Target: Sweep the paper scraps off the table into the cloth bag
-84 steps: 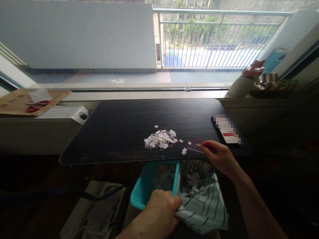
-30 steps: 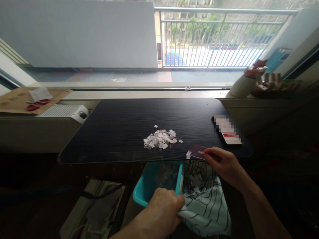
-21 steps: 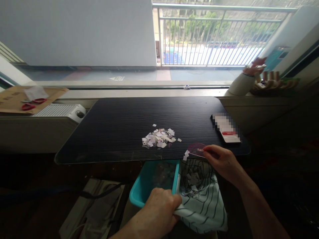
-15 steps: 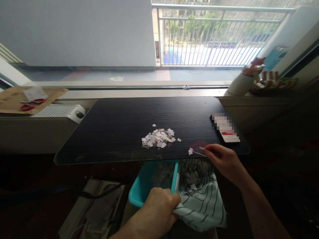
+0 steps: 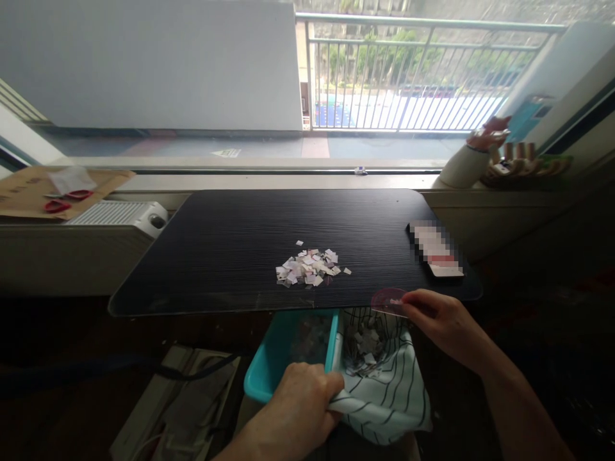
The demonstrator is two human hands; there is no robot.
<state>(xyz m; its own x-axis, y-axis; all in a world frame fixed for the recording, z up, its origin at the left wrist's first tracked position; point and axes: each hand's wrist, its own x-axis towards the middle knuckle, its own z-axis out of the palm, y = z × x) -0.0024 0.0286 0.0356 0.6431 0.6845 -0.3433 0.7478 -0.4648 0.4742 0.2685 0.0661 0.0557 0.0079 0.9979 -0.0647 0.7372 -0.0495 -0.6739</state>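
Note:
My right hand (image 5: 439, 320) pinches a pink see-through protractor (image 5: 388, 299) at the front edge of the black table (image 5: 230, 256). A heap of small paper scraps (image 5: 310, 267) lies in the middle of the table, left of the protractor. Below the edge, my left hand (image 5: 302, 400) grips a white striped cloth (image 5: 389, 390) that hangs open like a pouch, with several scraps (image 5: 362, 339) lying in it. A teal plastic bin (image 5: 283, 355) sits right beside the cloth, under the table edge.
A card (image 5: 439, 251) lies at the table's right edge. Red scissors (image 5: 60, 200) rest on brown paper on the left ledge beside a white radiator (image 5: 120, 214). A window with a balcony railing runs behind. A basket with items (image 5: 521, 163) stands on the right sill.
My right hand has drawn the protractor to the table's front edge, and the few scraps beside it have gone off the edge. My left hand has kept holding the cloth.

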